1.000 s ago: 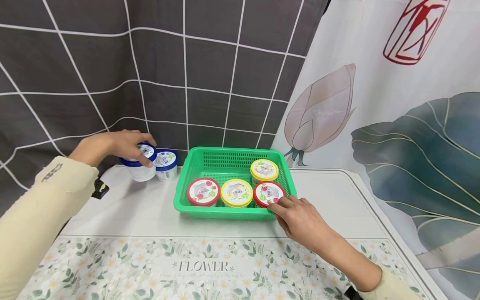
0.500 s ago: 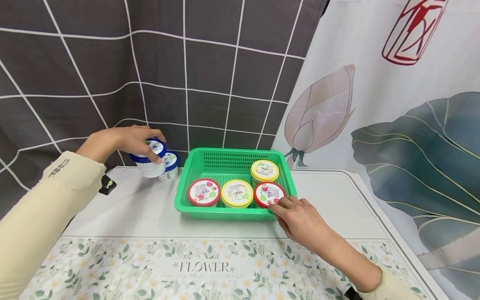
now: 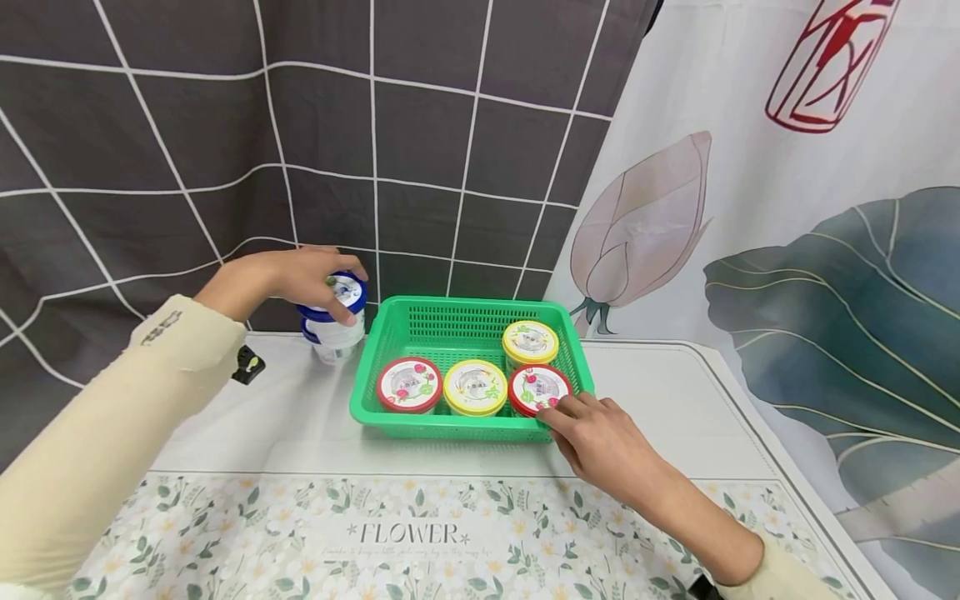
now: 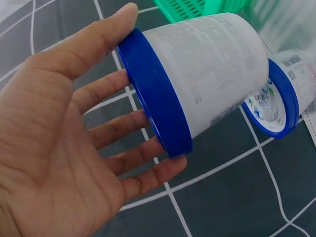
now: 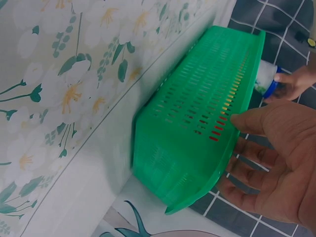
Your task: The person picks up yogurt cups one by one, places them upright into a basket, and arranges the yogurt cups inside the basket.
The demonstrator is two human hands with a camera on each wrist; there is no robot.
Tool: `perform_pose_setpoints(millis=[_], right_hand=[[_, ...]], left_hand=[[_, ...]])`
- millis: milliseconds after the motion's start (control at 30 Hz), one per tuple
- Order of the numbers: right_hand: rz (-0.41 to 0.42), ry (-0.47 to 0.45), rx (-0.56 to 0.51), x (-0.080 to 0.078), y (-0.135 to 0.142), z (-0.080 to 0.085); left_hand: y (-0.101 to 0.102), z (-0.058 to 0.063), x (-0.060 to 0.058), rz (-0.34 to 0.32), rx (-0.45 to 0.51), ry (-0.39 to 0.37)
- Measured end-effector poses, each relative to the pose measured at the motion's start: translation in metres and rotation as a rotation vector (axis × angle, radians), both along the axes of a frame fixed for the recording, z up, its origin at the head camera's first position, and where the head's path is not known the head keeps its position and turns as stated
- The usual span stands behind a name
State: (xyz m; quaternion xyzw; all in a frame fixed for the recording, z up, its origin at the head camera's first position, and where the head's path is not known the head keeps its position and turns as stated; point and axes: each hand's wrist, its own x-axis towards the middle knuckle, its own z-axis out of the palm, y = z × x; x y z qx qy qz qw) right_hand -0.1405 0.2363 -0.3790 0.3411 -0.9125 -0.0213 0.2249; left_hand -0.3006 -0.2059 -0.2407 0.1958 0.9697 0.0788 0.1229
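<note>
Tub: my left fingers pinch its lid, likely for grip.
Basket: right fingers clamp its rim, perhaps steadying it.

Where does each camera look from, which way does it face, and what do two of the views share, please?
Head: on the head, facing forward and down over the green basket; left hand, right hand and sleeves show.
Left wrist: on that wrist, facing the blue-lidded tub in the left hand, whose palm shows.
Right wrist: on that wrist, facing the green basket from outside; the right hand gripping it and the left hand beyond show.
Head and right wrist both show the green basket and both hands.
</note>
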Motion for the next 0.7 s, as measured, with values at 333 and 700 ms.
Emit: perform_pose_setpoints(millis=[333,700], right_hand=[[0.011,0.015,-0.008,-0.001,0.002,-0.001],[0.013,0.013,-0.005,0.0,0.002,-0.001]], left_hand=[[0.017,-0.001,-0.005,-0.023,-0.003,0.006],[0.032,-0.009,-0.01,-0.042,0.015,0.019]])
